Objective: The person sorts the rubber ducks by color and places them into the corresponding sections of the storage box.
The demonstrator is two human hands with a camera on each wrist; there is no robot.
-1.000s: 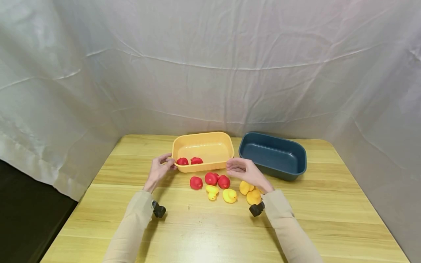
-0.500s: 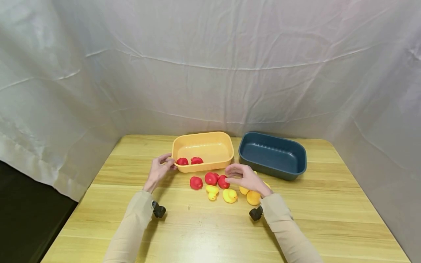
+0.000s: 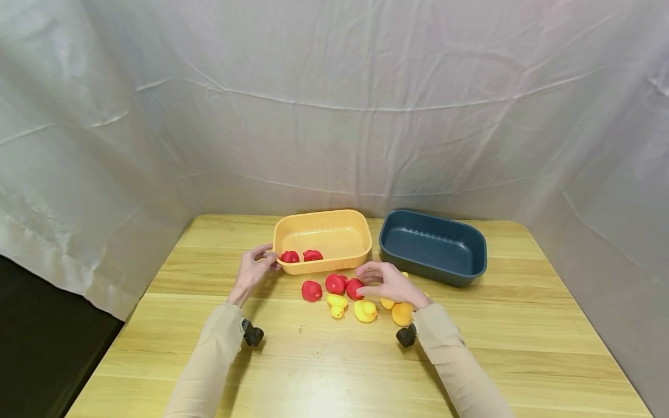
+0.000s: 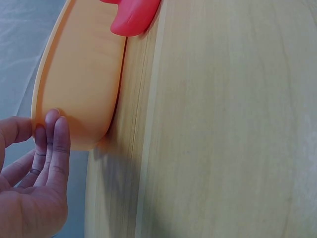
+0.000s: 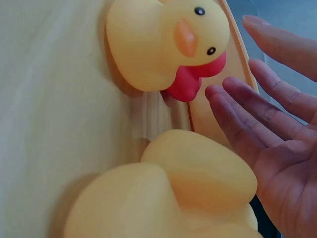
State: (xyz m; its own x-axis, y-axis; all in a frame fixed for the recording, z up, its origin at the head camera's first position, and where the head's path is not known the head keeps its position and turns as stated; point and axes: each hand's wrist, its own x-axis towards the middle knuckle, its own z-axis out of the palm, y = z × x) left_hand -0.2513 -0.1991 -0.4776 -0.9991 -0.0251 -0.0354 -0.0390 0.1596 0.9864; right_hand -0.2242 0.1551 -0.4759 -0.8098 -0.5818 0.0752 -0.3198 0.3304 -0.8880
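Observation:
My left hand (image 3: 252,271) pinches the near left corner of a yellow-orange plastic bin (image 3: 326,267), thumb at the rim and fingers against its outer wall (image 4: 84,94). Two red rubber ducks lie inside that bin. My right hand (image 3: 389,283) is at a red rubber duck (image 3: 355,288) in front of the bin, thumb and fingers parted around its right side. The right wrist view shows the fingers extended, with a yellow rubber duck (image 5: 148,49) partly covering a red duck (image 5: 185,84). Two more red ducks (image 3: 335,284) sit to the left.
Several yellow rubber ducks (image 3: 365,312) lie nearer on the wooden table (image 3: 313,366), some partly under the right hand. A dark blue bin (image 3: 425,269) stands at the back right beside the yellow-orange one. A pale curtain (image 3: 334,145) hangs behind and along the sides.
My right hand has come down and nearer from the yellow-orange bin's right corner to the rightmost red duck. The left hand keeps its place on the bin.

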